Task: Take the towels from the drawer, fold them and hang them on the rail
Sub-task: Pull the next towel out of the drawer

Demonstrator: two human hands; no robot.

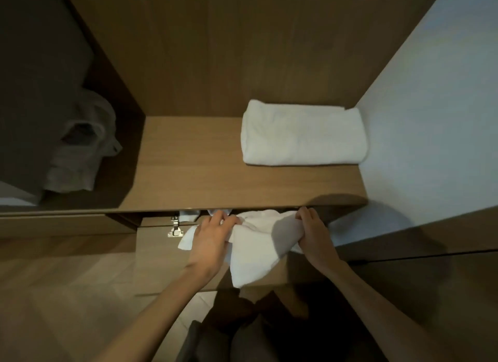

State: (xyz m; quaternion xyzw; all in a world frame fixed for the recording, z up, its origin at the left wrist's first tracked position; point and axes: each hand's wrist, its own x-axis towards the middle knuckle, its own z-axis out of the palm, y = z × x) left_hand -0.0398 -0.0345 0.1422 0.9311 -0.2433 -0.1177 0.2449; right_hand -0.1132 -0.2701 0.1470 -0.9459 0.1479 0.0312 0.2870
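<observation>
A crumpled white towel [256,243] hangs out of the open compartment under the wooden shelf [188,167], draping over the lowered flap door [156,259]. My left hand [213,235] grips the towel's left part, fingers curled into the cloth. My right hand [310,227] grips its right part at the shelf's front edge. A folded white towel [301,135] lies on the shelf at the right, against the white wall. More white cloth [188,214] shows inside the compartment behind my left hand. No rail is in view.
A metal hinge [175,227] sits on the flap at the left. A dark recess at the left holds a pale bundle with a plastic bag [80,151]. White wall [431,119] bounds the right side; wood floor [54,294] lies below.
</observation>
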